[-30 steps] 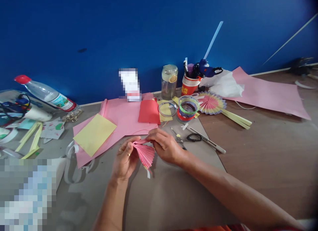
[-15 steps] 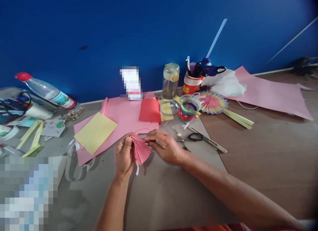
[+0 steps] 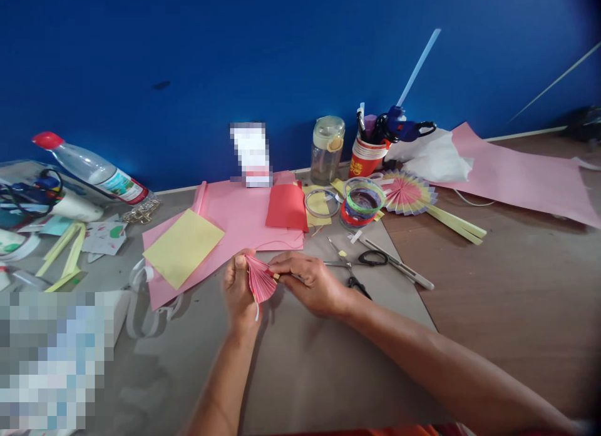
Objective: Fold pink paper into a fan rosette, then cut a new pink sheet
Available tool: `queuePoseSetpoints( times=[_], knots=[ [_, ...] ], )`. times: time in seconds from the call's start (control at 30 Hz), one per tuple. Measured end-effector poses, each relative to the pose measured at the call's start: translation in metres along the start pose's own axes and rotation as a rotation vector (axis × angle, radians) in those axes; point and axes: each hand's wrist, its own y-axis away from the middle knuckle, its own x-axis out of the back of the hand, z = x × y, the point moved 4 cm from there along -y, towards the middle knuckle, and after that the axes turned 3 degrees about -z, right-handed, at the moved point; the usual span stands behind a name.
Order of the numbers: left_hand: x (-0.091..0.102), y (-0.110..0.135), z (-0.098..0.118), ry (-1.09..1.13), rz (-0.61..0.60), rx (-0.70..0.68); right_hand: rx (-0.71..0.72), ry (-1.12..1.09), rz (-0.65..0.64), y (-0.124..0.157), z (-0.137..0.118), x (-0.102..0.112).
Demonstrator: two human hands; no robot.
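Our left hand (image 3: 239, 292) is closed on the pleated pink paper fan (image 3: 261, 283), thumb pinching its gathered end. Our right hand (image 3: 312, 284) grips the fan's other side between thumb and fingers; a small yellow bit (image 3: 276, 277) shows at those fingertips. Fan sits between both hands, held above the worktop (image 3: 328, 373), pleats spread, thin white strip (image 3: 257, 312) hanging at its lower end.

Just right of our right hand we have black-handled scissors (image 3: 373, 258), then a slim silvery tool (image 3: 417, 278) lying slantwise. Farther back: stacked tape rolls (image 3: 361, 201), and near them a pleated rosette (image 3: 406, 192) in pink, yellow and pale violet, with yellow strips (image 3: 457, 225) running out from it. Beyond our left hand we get a yellow square sheet (image 3: 183, 248) over a large pink sheet (image 3: 230, 204), red sheet (image 3: 286, 207) at its right end. By the blue wall (image 3: 291, 54): a lidded clear jar (image 3: 327, 161) and red paper cups (image 3: 364, 162) holding tools. Far left, a red-capped bottle (image 3: 115, 182), tilted.
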Motion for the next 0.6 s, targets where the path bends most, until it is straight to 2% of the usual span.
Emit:
queuePoseSetpoints(
  times=[0.3,0.47,0.6],
  knots=[
    [0.000,0.001,-0.008,0.143,0.026,0.106,0.074,0.139,-0.038,0.006,0.004,-0.006],
    [0.000,-0.002,-0.016,0.222,-0.001,0.192,0.109,0.218,-0.057,0.007,0.005,-0.010],
    [0.002,-0.002,-0.020,0.265,0.042,0.242,0.107,0.240,-0.058,0.008,0.005,-0.012]
  ],
)
